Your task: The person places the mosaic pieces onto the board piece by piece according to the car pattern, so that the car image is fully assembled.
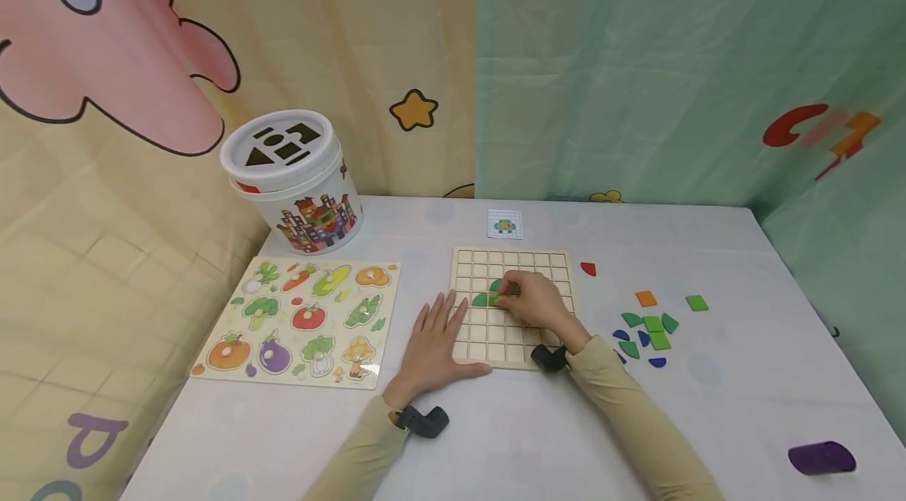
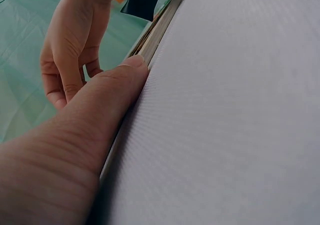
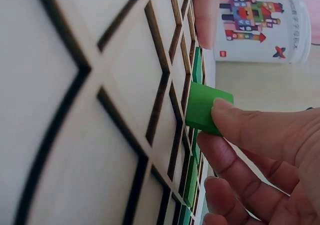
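Note:
A wooden grid board (image 1: 477, 340) lies on the table with a few green pieces in its squares, among them a dark green rounded piece (image 1: 480, 300). Above the grid my right hand (image 1: 536, 300) pinches a green square tile (image 3: 202, 105) between thumb and fingers; in the right wrist view the tile stands tilted against the grid. My left hand (image 1: 434, 344) is spread at the board's left side, fingers straight. Its thumb (image 2: 112, 85) touches the board's near edge in the left wrist view. Behind the board lies a small picture card (image 1: 505, 225).
To the right are scattered tiles: a red piece (image 1: 588, 269), an orange square (image 1: 646, 298), green squares (image 1: 697, 303) and blue half-rounds (image 1: 657, 362). A vegetable puzzle board (image 1: 283, 328) and a white bucket (image 1: 304, 202) stand left. A purple object (image 1: 821, 458) lies near right.

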Demonstrator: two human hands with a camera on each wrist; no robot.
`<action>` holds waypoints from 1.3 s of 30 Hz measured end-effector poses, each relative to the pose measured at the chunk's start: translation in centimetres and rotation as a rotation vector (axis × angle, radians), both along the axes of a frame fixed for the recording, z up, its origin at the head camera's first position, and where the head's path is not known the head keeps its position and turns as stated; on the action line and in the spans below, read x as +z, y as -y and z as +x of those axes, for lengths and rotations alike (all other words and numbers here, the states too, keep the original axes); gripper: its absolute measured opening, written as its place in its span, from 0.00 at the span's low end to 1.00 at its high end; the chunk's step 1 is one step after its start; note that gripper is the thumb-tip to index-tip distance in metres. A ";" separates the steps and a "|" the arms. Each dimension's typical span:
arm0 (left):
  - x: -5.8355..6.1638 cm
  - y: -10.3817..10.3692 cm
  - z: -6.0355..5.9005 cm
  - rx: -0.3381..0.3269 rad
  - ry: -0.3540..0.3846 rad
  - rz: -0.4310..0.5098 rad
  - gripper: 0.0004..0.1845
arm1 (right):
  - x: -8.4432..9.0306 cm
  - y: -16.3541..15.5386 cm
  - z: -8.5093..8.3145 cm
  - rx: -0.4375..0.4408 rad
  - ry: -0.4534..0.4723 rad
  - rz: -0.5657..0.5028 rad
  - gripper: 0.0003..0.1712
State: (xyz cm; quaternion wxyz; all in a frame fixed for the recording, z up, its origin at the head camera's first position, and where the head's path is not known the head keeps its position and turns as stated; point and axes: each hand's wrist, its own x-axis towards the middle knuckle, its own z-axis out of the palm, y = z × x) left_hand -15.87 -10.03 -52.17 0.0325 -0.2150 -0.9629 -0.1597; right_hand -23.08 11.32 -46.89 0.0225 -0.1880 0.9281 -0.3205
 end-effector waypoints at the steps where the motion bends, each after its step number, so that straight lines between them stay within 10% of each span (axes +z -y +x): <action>1: 0.0 0.0 0.0 0.000 0.002 0.001 0.61 | 0.0 0.0 -0.1 -0.003 0.003 0.000 0.06; 39: 0.0 0.0 0.0 0.000 -0.012 -0.016 0.61 | -0.7 -1.4 -0.3 0.037 -0.010 -0.021 0.04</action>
